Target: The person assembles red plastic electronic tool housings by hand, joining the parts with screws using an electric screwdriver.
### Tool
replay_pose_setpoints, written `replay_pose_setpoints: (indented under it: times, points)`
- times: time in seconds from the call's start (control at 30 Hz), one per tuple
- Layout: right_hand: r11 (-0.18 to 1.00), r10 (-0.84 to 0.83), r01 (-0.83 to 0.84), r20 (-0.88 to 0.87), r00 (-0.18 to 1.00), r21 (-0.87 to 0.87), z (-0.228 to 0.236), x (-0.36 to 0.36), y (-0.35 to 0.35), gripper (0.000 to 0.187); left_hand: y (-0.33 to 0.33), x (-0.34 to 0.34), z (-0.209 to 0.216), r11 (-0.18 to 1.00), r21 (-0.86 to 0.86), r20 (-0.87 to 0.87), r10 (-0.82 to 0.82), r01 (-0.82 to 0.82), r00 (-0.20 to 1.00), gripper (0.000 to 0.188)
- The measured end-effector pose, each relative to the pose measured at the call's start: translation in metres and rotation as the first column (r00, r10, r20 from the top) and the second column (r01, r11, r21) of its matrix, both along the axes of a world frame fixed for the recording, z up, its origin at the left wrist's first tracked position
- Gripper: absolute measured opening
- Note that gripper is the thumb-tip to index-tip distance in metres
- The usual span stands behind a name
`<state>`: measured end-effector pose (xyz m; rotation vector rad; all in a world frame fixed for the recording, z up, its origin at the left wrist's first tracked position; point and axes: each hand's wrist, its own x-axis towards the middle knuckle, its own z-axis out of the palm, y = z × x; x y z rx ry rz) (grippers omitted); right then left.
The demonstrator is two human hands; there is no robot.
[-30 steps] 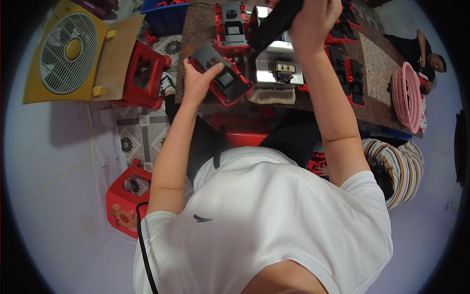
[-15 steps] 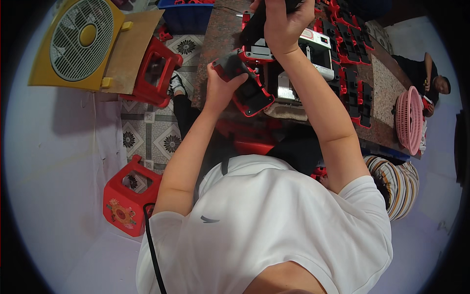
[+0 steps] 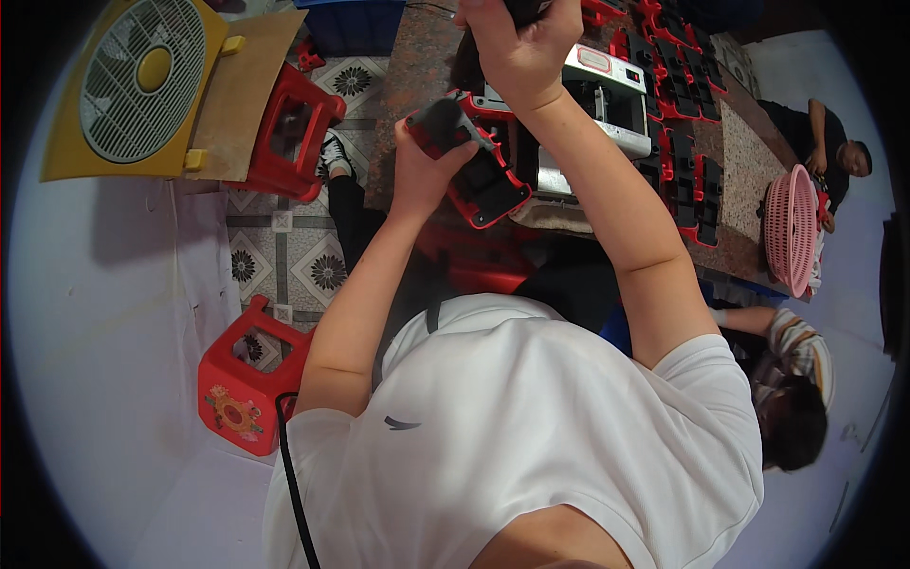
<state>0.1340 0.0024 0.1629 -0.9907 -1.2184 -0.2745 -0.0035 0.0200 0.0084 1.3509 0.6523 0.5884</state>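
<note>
My left hand (image 3: pixel 424 177) is closed on a red-and-black plastic housing (image 3: pixel 479 180), thumb across its top. The housing is tilted over the table's near edge, its black hollow side partly showing. My right hand (image 3: pixel 526 59) reaches up to the top of the view, with its fingers wrapped round a dark, elongated object (image 3: pixel 467 66). Its kind cannot be made out, as the hand and the picture's edge hide much of it. Below the right forearm stands a white metal machine (image 3: pixel 607 71) on the table. Another red-edged part (image 3: pixel 493 119) lies just behind the held housing.
Rows of red-and-black housings (image 3: pixel 678 81) cover the right of the speckled stone table (image 3: pixel 744 142). A pink basket (image 3: pixel 791 232) stands at its right end. Red stools (image 3: pixel 227 384), a yellow fan (image 3: pixel 147 81) and a blue bin (image 3: pixel 351 28) are leftward. Co-workers (image 3: pixel 801 370) sit rightward.
My right hand has shifted slightly left with the dark object. My left hand still grips the housing. The striped-shirt co-worker at the right has moved, with head and arm now showing.
</note>
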Motion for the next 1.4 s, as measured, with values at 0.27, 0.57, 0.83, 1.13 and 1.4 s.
replay_pose_setpoints:
  times: [0.27,0.57,0.83,1.13,1.4]
  points:
    - [0.955,0.295,-0.292,-0.274,0.915,0.052,0.018,0.002,-0.049,0.031,-0.001,0.001,0.001,0.997,0.068,-0.014,0.038,-0.037,0.999,0.072]
    - [0.972,-0.016,-0.019,-0.146,0.989,-0.233,-0.007,0.021,-0.165,0.050,-0.002,0.002,-0.004,0.996,0.083,0.042,0.024,-0.027,0.999,0.063]
    - [0.973,-0.042,0.014,-0.118,0.992,-0.228,-0.026,0.012,-0.174,0.047,-0.008,0.003,0.009,1.000,0.022,0.055,0.017,-0.018,0.998,0.065]
    - [0.768,0.634,-0.498,-0.368,0.680,0.404,0.010,0.023,-0.090,0.036,0.000,0.003,-0.004,0.997,0.066,0.036,0.037,-0.039,0.999,0.070]
    - [0.971,0.211,-0.181,-0.213,0.954,0.154,0.016,-0.035,-0.010,0.031,-0.003,0.004,0.002,0.998,-0.036,0.050,0.051,-0.049,0.997,0.073]
